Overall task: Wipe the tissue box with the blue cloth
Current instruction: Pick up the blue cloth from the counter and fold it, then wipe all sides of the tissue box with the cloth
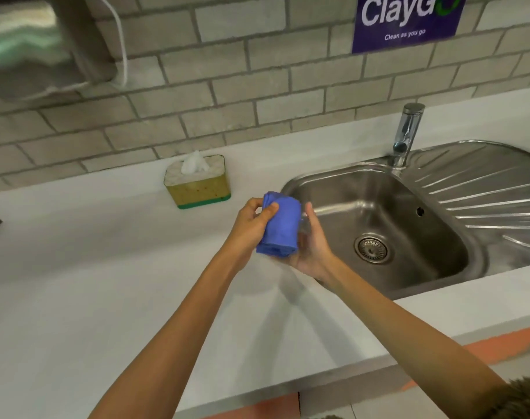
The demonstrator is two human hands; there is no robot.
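Head view is showing 1 tissue box (197, 182) sitting on the white worktop (106, 282), close to the back edge where the brick wall (227, 86) is rising, and just beside the left rim of the sink (378, 231); 1 white tissue (194, 163) is poking up through its top. It is standing upright and untouched, well within reach, which is probably why the person is preparing the cloth here and not elsewhere. Nearer the front, 1 blue cloth (280, 228) is being held in the air, above the worktop at the sink's left rim and apart from the box. It is folded into a thick pad, which I judge is meant to give a firm, flat face for wiping. The left hand (251, 223) is curling around the cloth's left side, thumb pressing on the front and fingers closing behind, so it is gripping the pad. The right hand (310, 246) is lying mostly open, palm turned up and inward, cupping the cloth's lower right side and steadying it without clamping. So 2 hands are sharing 1 cloth, seemingly tidying the fold before wiping is begun; no part of the cloth is touching the box yet. Further out, 1 tap (407, 134) is standing at the sink's back rim, and 1 purple sign (405, 22) is hanging on the wall above it.
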